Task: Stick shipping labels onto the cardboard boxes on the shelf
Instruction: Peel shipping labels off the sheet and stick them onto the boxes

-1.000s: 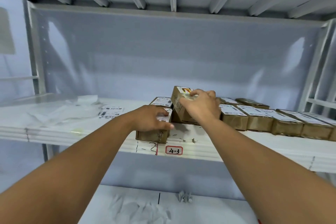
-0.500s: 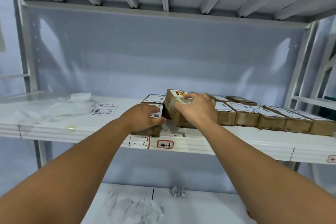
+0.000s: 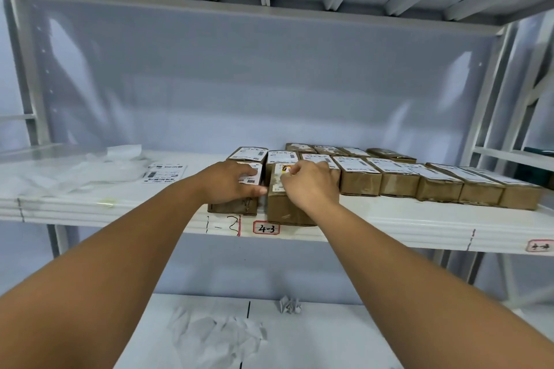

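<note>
Two small cardboard boxes sit at the front edge of the white shelf (image 3: 389,219). My left hand (image 3: 227,181) rests flat on the labelled left box (image 3: 233,205), thumb along its front top edge. My right hand (image 3: 308,186) lies on the box beside it (image 3: 284,213), fingers curled over its top, where a white and orange sticker shows. This box stands flat and juts slightly past the shelf edge. Behind and to the right runs a row of labelled boxes (image 3: 398,180). A loose sheet of shipping labels (image 3: 164,173) lies on the shelf to the left.
Crumpled clear backing film (image 3: 75,171) is piled at the shelf's left. Tags reading 4-3 (image 3: 266,228) and another at right (image 3: 539,246) mark the shelf edge. Below, a lower shelf holds crumpled paper scraps (image 3: 218,332). Steel uprights frame both sides.
My right hand has lowered the tilted box flat onto the shelf and drawn it toward the front edge. My left hand stayed on the left box. The view shifted slightly.
</note>
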The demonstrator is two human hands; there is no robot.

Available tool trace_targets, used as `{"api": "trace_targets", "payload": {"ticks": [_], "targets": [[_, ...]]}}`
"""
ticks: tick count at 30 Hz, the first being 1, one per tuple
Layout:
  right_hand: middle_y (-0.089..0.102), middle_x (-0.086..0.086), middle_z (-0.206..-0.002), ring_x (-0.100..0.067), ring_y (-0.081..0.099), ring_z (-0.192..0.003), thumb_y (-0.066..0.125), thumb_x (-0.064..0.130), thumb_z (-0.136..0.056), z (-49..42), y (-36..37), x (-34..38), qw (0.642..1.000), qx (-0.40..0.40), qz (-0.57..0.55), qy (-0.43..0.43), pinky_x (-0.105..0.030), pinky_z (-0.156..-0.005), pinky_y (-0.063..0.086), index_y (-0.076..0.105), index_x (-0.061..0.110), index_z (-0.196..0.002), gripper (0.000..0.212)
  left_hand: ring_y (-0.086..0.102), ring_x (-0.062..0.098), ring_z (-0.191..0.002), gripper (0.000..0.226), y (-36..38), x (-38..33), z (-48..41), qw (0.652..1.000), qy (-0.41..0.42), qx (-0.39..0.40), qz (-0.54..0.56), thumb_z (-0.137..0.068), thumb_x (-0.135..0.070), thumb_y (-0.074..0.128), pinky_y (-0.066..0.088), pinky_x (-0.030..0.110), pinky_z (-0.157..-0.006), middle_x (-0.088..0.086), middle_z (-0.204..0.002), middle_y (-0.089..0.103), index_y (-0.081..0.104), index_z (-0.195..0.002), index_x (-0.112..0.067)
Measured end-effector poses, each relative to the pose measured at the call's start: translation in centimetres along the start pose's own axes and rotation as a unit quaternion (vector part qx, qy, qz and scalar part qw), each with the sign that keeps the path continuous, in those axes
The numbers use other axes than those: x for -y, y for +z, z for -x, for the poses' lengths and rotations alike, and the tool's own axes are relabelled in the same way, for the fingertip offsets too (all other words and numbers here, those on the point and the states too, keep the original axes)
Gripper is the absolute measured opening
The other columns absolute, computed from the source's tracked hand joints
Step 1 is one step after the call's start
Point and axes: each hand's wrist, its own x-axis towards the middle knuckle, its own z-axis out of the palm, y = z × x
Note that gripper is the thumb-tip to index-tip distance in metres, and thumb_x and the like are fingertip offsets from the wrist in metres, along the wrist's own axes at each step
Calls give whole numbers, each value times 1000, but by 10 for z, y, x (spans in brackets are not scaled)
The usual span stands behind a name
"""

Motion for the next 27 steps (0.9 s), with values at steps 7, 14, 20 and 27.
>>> {"api": "trace_targets", "payload": {"ticks": [7,14,20,27], "targets": [[61,-6,-78,-33,54,-95,48,27,-81,-16,12,6,996,16,-90,23,-30,-59,37,60,14,-75,19,34,17,-135,80,5,1,1,1000,-7,-9,11,-75,-66,58,28,29,-107,0,-148,37,40,-141,-25],[70,-5,-87,-27,57,-98,45,26,-89,-16,21,7,989,-9,-148,12,-38,-94,44,71,14,-85,28,38,18,-131,73,16,7,-5,998,-17,-62,-21,-76,-69,55,33,32,-104,-2,-146,40,43,-137,-32],[68,-3,-100,-27,56,-104,47,35,-88,-18,19,7,998,3,-66,0,-37,-89,47,67,20,-99,27,35,20,-133,74,19,8,-5,997,-22,-59,-53,-77,-72,48,35,39,-106,-3,-148,35,38,-139,-33],[66,-7,-107,-29,54,-107,55,27,-84,-28,-1,54,994,-21,32,-100,-38,-88,49,65,19,-106,25,17,19,-141,56,10,13,-3,964,-23,-188,187,-89,-54,47,18,33,-113,2,-150,24,41,-138,-27]]}}
